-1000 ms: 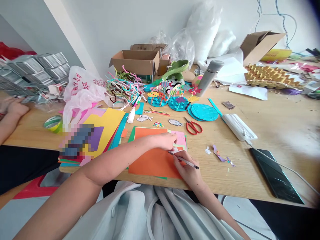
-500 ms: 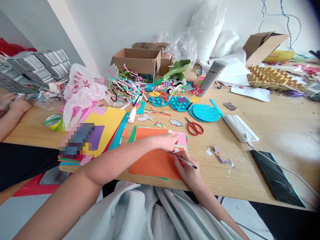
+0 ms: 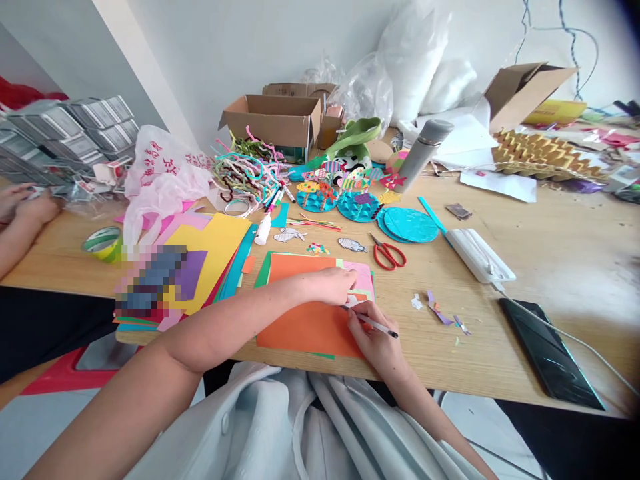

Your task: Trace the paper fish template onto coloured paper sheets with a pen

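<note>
An orange paper sheet [image 3: 300,323] lies at the near edge of the wooden table [image 3: 550,267], on top of green and pink sheets. My left hand [image 3: 327,285] rests on the paper stack with fingers curled, pressing a small pale paper piece [image 3: 356,301] down. My right hand [image 3: 373,337] is closed around a thin pen [image 3: 375,325], whose tip touches that small piece beside my left fingertips.
Red scissors [image 3: 387,253], teal paper discs [image 3: 407,225], paper fish, pipe cleaners [image 3: 245,173], a glue bottle [image 3: 263,230], coloured sheets [image 3: 210,250], a tape roll [image 3: 103,243], a white case [image 3: 477,253], a dark tablet [image 3: 547,350], cardboard boxes [image 3: 273,120]. Another person's hands [image 3: 25,207] at far left.
The pen in my right hand has shifted slightly over the small piece. My left hand has stayed put; the view has drifted a little.
</note>
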The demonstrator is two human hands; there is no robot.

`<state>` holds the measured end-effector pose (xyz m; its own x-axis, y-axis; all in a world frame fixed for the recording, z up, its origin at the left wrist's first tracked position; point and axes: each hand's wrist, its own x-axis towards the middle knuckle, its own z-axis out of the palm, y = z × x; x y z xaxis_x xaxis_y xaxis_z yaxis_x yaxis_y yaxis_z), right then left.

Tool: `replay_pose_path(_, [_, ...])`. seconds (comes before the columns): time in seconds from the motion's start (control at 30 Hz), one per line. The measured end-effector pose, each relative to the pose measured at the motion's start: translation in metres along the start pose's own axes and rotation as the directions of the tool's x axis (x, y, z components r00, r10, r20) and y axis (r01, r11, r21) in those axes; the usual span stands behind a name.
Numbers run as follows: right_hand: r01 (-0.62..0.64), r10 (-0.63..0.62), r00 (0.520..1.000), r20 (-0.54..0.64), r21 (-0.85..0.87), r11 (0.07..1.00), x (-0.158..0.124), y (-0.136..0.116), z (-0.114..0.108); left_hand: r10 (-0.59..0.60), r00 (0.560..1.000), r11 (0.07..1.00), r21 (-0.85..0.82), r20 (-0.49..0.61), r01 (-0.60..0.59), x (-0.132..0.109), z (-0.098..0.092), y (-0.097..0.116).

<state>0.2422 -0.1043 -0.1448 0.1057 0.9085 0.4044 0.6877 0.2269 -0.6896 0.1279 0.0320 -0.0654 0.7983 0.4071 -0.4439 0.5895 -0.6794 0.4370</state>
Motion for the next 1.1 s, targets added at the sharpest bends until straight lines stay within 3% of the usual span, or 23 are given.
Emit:
replay_pose_path(0.33, [-0.034, 0.032, 0.998, -0.051, -0.028, 0.999, -0.002, -0.001, -0.003, 0.036, 0.994, 0.998, 0.045, -0.102, -0.032, -0.013, 0.005, 0.008])
replay_pose_path(0.53, [-0.054, 0.052, 0.996, -0.075, -0.019, 0.998, -0.003, -0.002, -0.003, 0.0, 0.977, 1.0, -0.006, -0.213, -0.001, -0.007, 0.018, 0.001])
replay_pose_path(0.87, [-0.108, 0.103, 0.993, 0.064, 0.071, 0.992, 0.0, 0.004, -0.016, -0.03, 0.947, 0.999, -0.03, -0.321, 0.022, -0.004, 0.04, 0.001])
replay_pose_path(1.1, [-0.108, 0.101, 0.993, 0.064, 0.13, 0.986, -0.005, 0.01, -0.014, -0.025, 0.945, 1.0, 0.003, -0.325, 0.027, -0.006, 0.046, 0.009])
